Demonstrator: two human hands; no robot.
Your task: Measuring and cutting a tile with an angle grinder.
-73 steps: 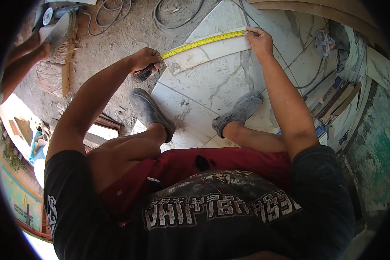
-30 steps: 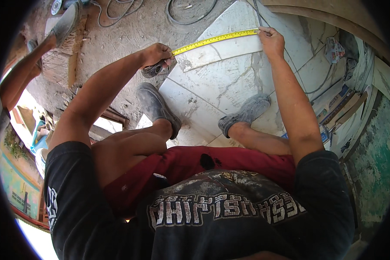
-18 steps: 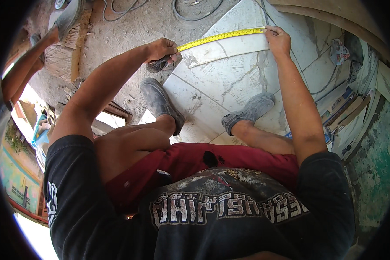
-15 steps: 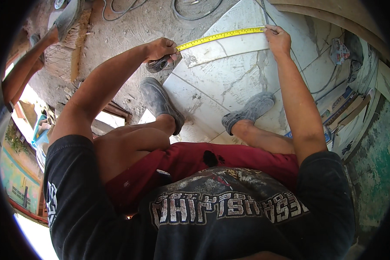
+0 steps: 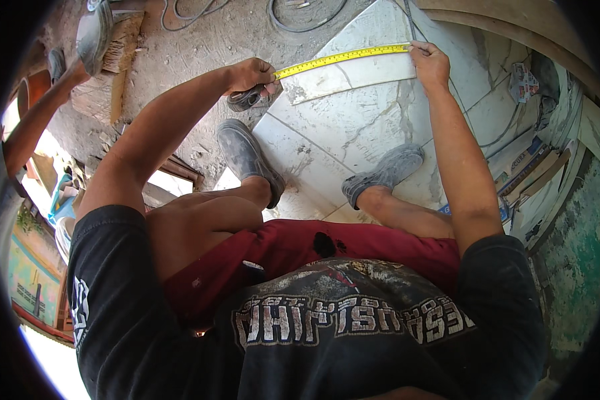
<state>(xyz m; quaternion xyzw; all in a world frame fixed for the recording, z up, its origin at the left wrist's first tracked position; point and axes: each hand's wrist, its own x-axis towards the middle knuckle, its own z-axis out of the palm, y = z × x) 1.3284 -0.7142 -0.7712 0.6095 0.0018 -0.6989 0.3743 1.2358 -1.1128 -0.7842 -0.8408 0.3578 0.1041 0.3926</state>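
A yellow tape measure (image 5: 340, 59) is stretched between my two hands along the upper edge of a pale tile strip (image 5: 353, 82). My left hand (image 5: 252, 75) is closed on the tape near the strip's left end, and the dark tape case (image 5: 245, 100) hangs just below those fingers. At the strip's right end, my right hand (image 5: 431, 65) pinches the other end of the blade. Beneath the strip lie larger white marbled tiles (image 5: 313, 157), dusty and grey-veined. My feet in dusty grey shoes (image 5: 247, 152) stand either side of the tiles' middle.
Loops of grey cable (image 5: 307, 28) lie on the dusty floor beyond. At the left, another person's shoe (image 5: 95, 39) rests by a rough wooden block (image 5: 117, 77). Flattened cardboard boxes (image 5: 523, 167) are stacked at the right, beside a peeling green wall (image 5: 573, 247).
My hands keep the tape stretched over the strip, almost unmoved. At the upper left, the other person's leg and shoe have shifted downward.
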